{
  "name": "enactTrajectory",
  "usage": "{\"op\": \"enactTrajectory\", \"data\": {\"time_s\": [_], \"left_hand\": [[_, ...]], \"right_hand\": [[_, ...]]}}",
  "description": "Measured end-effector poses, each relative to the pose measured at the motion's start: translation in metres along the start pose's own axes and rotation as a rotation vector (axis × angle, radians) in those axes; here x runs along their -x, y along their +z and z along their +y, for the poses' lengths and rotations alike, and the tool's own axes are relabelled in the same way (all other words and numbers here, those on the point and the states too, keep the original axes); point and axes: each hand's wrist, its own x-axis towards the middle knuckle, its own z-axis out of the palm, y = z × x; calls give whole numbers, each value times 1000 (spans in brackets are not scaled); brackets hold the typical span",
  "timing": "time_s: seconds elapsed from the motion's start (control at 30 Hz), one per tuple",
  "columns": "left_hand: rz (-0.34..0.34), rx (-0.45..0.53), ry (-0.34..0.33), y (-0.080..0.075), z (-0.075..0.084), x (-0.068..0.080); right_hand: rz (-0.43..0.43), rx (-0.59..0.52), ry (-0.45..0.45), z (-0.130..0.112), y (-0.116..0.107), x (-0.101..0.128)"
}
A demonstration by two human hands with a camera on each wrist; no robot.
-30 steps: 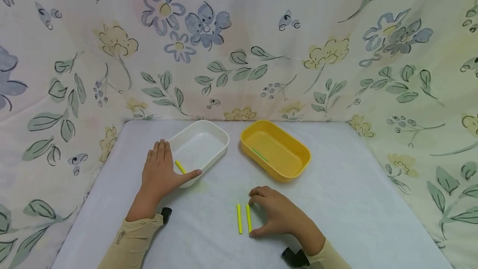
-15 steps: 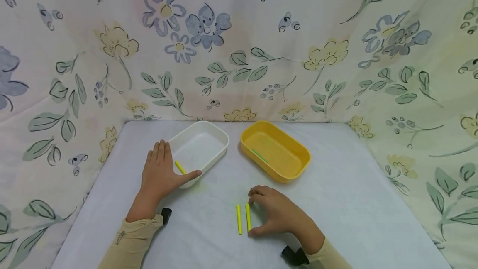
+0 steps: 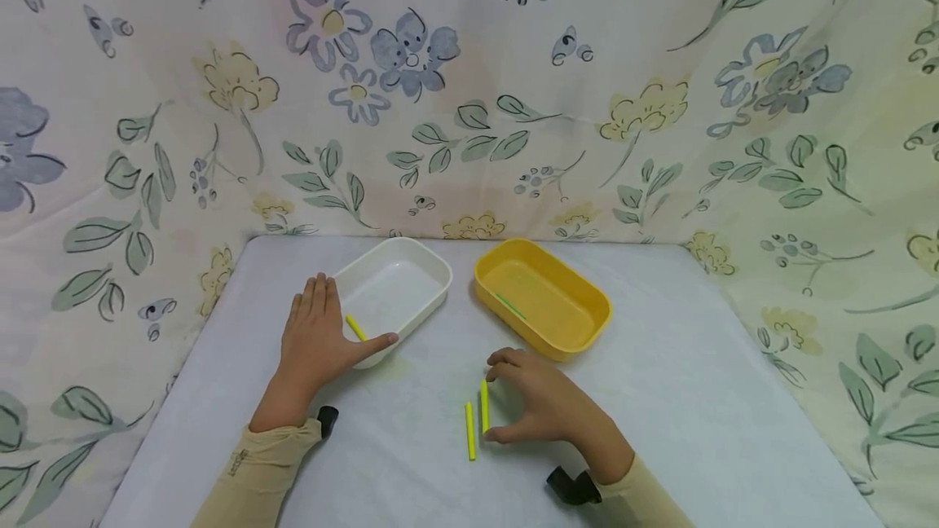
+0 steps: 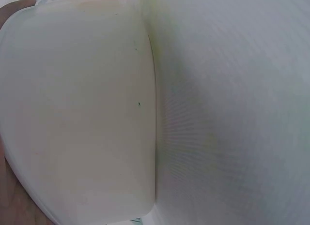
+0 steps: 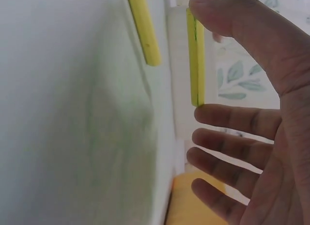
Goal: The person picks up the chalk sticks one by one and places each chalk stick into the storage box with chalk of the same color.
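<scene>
My right hand (image 3: 546,402) pinches a slim yellow stick (image 3: 485,407) end to end, thumb at its near end and index finger at its far end. In the right wrist view this stick (image 5: 195,65) has green marks along it and is raised off the cloth; the other fingers stretch out beside it. A second yellow stick (image 3: 470,431) lies on the cloth just left. My left hand (image 3: 315,332) rests against the white tray (image 3: 421,318), fingers straight along its left side, thumb across its near rim. Inside that tray lies another yellow stick (image 3: 355,327).
Right of the white tray stands a yellow tray (image 3: 557,342) with a thin green strip (image 3: 511,305) inside. White cloth (image 3: 697,398) covers the table, faintly smudged. A floral curtain (image 3: 469,88) hangs behind the far edge.
My right hand has lifted its yellow stick and shifted it slightly forward, away from the one lying beside it. My left hand stays on the white tray.
</scene>
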Motion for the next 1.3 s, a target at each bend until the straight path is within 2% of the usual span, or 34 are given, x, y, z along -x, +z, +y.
{"op": "enactTrajectory", "data": {"time_s": [0.3,0.53,0.73,1.1,1.3], "left_hand": [[-6,-2,2,1,-1,-3],[-4,-7,-1,1,-4,-1],[-5,-3,-3,0,-4,0],[-7,11,-11,-2,0,3],[-3,11,-6,-2,2,2]], "right_hand": [[10,-47,-5,1,-7,-16],[66,-101,2,-2,-8,-30],[101,-100,-4,-6,-11,-44],[205,-174,40,-4,-12,-65],[203,-204,70,-4,-13,-80]]}}
